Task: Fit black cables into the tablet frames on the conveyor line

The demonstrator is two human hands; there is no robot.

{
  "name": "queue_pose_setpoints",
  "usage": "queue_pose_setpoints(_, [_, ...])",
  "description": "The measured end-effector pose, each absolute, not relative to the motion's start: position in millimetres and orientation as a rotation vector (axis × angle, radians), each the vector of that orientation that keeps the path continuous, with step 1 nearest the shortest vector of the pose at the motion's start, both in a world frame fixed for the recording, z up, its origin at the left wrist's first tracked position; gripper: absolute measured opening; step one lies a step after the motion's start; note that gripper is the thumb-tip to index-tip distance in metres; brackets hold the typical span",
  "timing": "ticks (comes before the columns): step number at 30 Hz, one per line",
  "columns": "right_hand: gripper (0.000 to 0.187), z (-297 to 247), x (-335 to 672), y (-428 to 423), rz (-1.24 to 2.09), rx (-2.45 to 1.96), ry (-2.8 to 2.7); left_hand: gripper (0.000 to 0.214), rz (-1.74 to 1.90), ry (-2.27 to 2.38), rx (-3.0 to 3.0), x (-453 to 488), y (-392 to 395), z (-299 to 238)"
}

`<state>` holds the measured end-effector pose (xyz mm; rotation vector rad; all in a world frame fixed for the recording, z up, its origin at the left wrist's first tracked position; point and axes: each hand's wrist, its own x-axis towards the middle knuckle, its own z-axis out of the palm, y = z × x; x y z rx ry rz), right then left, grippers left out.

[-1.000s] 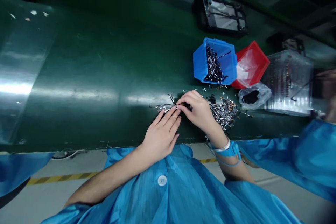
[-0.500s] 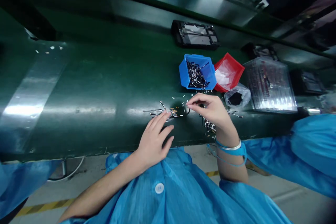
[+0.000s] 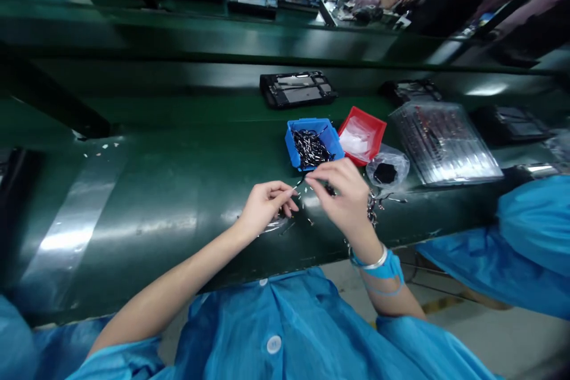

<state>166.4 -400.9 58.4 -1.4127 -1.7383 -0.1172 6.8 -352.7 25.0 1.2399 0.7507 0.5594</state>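
My left hand [image 3: 266, 205] is raised a little above the green bench [image 3: 146, 190], fingers curled in a pinch on a thin metal pin [image 3: 295, 187]. My right hand [image 3: 345, 196] meets it from the right, fingertips pinched at the pin's other end; what they grip is too small to name. Several loose pins [image 3: 285, 227] lie on the bench under my hands, and a pile of pins [image 3: 371, 206] shows by my right wrist. Just beyond my hands stands a blue bin [image 3: 312, 141] full of dark pins.
A red bin [image 3: 361, 133], a clear bag with black parts [image 3: 386, 170] and a clear plastic tray [image 3: 443, 141] stand to the right of the blue bin. Black device frames [image 3: 296, 87] lie farther back. A co-worker's blue sleeve [image 3: 532, 237] is at right; other people sit across.
My view has tilted up, showing the far side of the line. My left hand lifted off the bench and closed on a pin; my right hand came in to meet it.
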Motion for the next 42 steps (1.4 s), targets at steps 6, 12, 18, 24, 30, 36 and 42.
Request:
queue_pose_setpoints(6, [0.011, 49.5, 149.0, -404.8, -0.238, -1.387, -1.893, 0.017, 0.638, 0.726, 1.244, 9.7, -348.1, 32.9])
queue_pose_setpoints(12, [0.012, 59.2, 178.7, -386.6, -0.41, -1.351, -1.825, 0.019, 0.609, 0.658, 1.191, 7.6, -336.5, 42.0])
queue_pose_setpoints(18, [0.013, 56.1, 219.8, -370.7, -0.682, -1.722, -1.513, 0.017, 0.596, 0.682, 1.066, 4.9, -326.7, 40.3])
queue_pose_setpoints(24, [0.012, 52.2, 150.8, -390.4, -0.357, -1.295, -1.877, 0.021, 0.625, 0.661, 1.046, 5.4, -329.6, 39.7])
queue_pose_setpoints(30, [0.012, 49.6, 143.9, -392.6, -0.379, -1.301, -1.877, 0.02, 0.639, 0.629, 1.082, 3.8, -332.9, 42.8])
queue_pose_setpoints(36, [0.015, 48.7, 144.8, -392.7, -0.495, -1.296, -1.973, 0.009, 0.639, 0.719, 1.156, 3.8, -333.6, 43.7])
queue_pose_setpoints(42, [0.014, 50.1, 154.0, -388.1, -0.488, -1.215, -2.019, 0.008, 0.568, 0.741, 1.184, 4.0, -328.8, 43.6])
